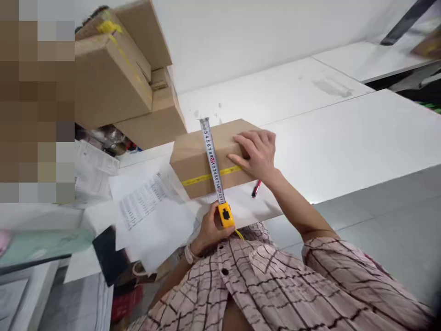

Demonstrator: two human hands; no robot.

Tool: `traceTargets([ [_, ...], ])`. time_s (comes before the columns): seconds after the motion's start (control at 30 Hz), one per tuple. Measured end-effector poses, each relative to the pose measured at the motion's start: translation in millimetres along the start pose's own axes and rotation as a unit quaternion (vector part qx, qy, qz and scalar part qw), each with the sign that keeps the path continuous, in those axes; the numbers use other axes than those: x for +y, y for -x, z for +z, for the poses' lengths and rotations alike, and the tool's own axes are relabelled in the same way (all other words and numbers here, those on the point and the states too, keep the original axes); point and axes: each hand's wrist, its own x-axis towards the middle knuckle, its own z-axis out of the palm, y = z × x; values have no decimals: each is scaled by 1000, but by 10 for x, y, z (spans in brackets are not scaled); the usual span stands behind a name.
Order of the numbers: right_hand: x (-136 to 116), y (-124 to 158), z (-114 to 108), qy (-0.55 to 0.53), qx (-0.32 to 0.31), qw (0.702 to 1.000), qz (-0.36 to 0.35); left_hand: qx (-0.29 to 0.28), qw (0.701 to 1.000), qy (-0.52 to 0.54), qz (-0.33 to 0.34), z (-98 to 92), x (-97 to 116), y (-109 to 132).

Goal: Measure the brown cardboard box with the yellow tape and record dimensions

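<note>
A small cardboard box [193,158] with a yellow tape band lies on the white table [344,138]. My left hand [212,227] is closed around a yellow tape measure case [226,215] at the box's near edge. Its white blade [211,156] runs across the top of the box to the far edge. My right hand [257,154] rests flat on the box's right side, fingers spread. A red and black pen [256,189] lies on the table just under that wrist.
Larger stacked cardboard boxes [117,78] stand at the back left. Printed sheets of paper [148,207] lie left of the small box. A dark flat object [110,257] sits near the table's left front edge.
</note>
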Motion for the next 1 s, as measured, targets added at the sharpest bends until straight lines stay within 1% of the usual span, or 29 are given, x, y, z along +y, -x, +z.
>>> traceTargets([
  [0.1,16,306,53,4,-31,999,9,5,1000,-2,-14,19,31,4],
  [0.17,1,418,80,-8,-47,999,16,4,1000,-1,-17,18,57,5],
  [0.27,-61,380,59,-54,-58,996,45,-2,1000,-1,-13,4,124,7],
  [0.33,-113,244,-33,-118,-50,987,96,-6,1000,-28,-9,-5,194,10],
  [0.37,-139,160,-105,-162,-39,978,129,-7,998,-58,-5,-8,235,13],
  [0.43,-188,-6,-290,-267,-16,946,184,-18,991,-135,12,-14,318,19],
  [0.53,-264,-162,-589,-407,18,888,212,-62,973,-219,41,-28,413,28],
  [0.6,-319,-171,-741,-447,42,864,229,-89,968,-232,47,-40,438,37],
  [0.67,-380,-102,-825,-453,53,854,251,-91,969,-227,43,-45,429,54],
  [0.73,-460,30,-836,-457,21,852,253,-58,975,-207,48,-39,392,77],
  [0.77,-510,115,-818,-461,-6,854,243,-31,979,-194,57,-32,370,90],
  [0.83,-631,313,-753,-458,-66,861,213,31,980,-169,96,-20,331,119],
  [0.93,-804,643,-635,-432,-131,873,185,118,964,-167,170,-59,333,166],
  [1.0,-843,851,-574,-396,-150,882,205,175,945,-179,209,-165,399,182],
])
